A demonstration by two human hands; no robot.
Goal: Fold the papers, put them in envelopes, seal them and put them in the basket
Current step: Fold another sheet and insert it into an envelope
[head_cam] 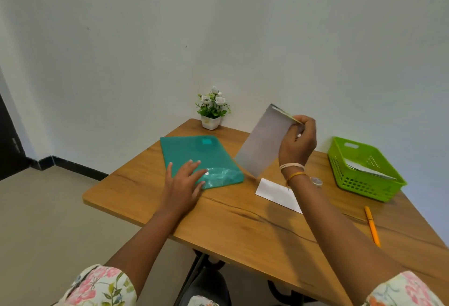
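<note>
The paper (261,145) hangs from my right hand (297,145), raised above the wooden table (243,228) and tilted, its lower edge pointing down toward the tabletop between the teal folder (194,152) and a white envelope (277,195). My right thumb and fingertips (298,121) pinch the sheet at its top right corner, and the rest of the sheet falls away to the left of my palm, its grey-shaded face toward me. A thin yellowish streak shows along the top edge by my fingers; I cannot tell what it is. No writing shows on the side I can see.

My left hand (185,179) lies flat on the near corner of the folder, fingers spread, palm down, holding nothing. The folder carries a small lighter square near its far end, too blurred to read as a label.

The envelope lies flat on the table, just below the hanging paper and partly hidden by my right forearm. Beside my right wrist sits a small clear round object (316,180), which I cannot identify. The green basket (340,157) stands at the right edge of the table, well apart from the paper, with white sheets or envelopes inside. An orange pen (372,226) lies near the right edge, nearer me. A small potted plant (211,108) stands at the far edge against the wall.
</note>
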